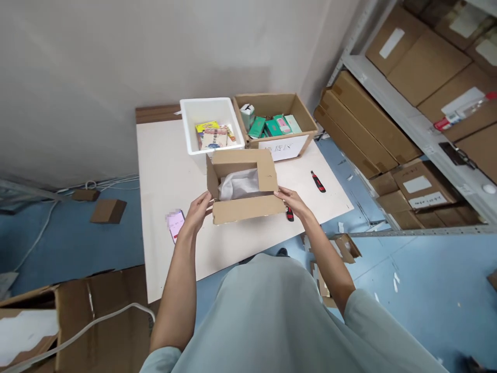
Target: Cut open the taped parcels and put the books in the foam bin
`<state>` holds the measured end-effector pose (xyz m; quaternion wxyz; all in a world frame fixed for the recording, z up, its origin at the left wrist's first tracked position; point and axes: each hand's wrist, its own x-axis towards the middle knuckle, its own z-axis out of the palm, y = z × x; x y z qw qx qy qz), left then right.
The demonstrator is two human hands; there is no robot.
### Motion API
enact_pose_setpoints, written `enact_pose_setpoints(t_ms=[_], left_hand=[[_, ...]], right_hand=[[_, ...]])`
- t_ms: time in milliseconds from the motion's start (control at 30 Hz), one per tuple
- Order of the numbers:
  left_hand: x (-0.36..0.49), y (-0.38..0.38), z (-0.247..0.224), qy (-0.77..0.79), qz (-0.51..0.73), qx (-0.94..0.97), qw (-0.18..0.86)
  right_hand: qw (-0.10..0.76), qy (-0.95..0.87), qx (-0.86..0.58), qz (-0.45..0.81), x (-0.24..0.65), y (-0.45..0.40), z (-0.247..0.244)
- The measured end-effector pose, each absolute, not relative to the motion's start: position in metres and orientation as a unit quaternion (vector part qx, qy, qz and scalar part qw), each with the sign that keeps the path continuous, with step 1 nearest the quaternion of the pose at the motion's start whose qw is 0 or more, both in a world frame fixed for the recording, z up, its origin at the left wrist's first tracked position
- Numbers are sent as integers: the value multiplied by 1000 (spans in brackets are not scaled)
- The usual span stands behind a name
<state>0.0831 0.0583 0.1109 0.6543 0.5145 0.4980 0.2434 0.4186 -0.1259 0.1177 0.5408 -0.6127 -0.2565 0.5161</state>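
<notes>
Well to the right of the fingers of the right hand [293,200] stands a grey metal shelving rack [392,98], loaded with brown cartons [429,65]. Beneath the fingers of both hands, the left hand [197,211] included, spreads a bench [163,171] with a pale top. Beyond the right fingers, towards the wall, an open carton [306,120] holds green boxes [273,127] and bears a white sheet [282,150] with handwriting on its near side. Just beside that carton, beyond the left fingers, is a white bin [186,127] with printed packets [215,137] inside. Between the two sets of fingers is a smaller cardboard box [248,208], its top open and a flap folded out towards the person; whether its base touches the bench cannot be told. The left fingers are partly spread and curled on its left end, while the right fingers are slightly parted and grip its right near corner, the thumb on top. White wrapping [239,184] lies inside the box, between the fingers. To the left of the left fingers, near them, a phone [177,226] with a lit pinkish screen lies on the bench. Smallest are two black-and-red tools: one [318,182] beyond the right fingers and to their right, the other [289,213] just beside them, partly hidden.
</notes>
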Motion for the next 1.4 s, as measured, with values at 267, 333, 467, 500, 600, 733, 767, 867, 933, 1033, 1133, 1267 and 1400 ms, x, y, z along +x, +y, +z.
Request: enact_pose_setpoints(t_ms=[267, 333, 467, 500, 600, 733, 767, 867, 933, 1033, 1133, 1267, 1400], left_hand=[[265, 4, 151, 358, 163, 646, 654], [321, -24, 149, 315, 127, 667, 664], [425, -96, 137, 222, 39, 697, 681], [447, -116, 132, 201, 14, 702, 683], [504, -175, 117, 138, -56, 702, 697], [551, -246, 95, 84, -140, 679, 716], [558, -261, 89, 89, -162, 675, 714], [566, -291, 75, 124, -217, 674, 695], [563, -298, 67, 139, -227, 674, 689], [548, -293, 57, 160, -219, 668, 693], [521, -274, 46, 215, -193, 661, 692], [467, -243, 37, 304, -138, 640, 692], [396, -218, 38, 386, -62, 596, 701]], right_hand=[[641, -223, -632, 374, 535, -279, 156], [656, -193, -645, 342, 562, -329, 156], [687, -99, -663, 281, 594, -441, 142], [692, -72, -667, 266, 597, -468, 137], [698, 7, -685, 210, 594, -545, 124], [681, 87, -711, 152, 572, -628, 105], [677, 107, -716, 136, 565, -645, 99], [640, 189, -741, 77, 546, -683, 74], [607, 227, -759, 60, 537, -694, 57], [595, 232, -764, 91, 533, -689, 36], [608, 208, -748, 165, 539, -659, 23], [620, 127, -728, 262, 557, -597, 14], [594, 29, -729, 340, 567, -524, 12]])
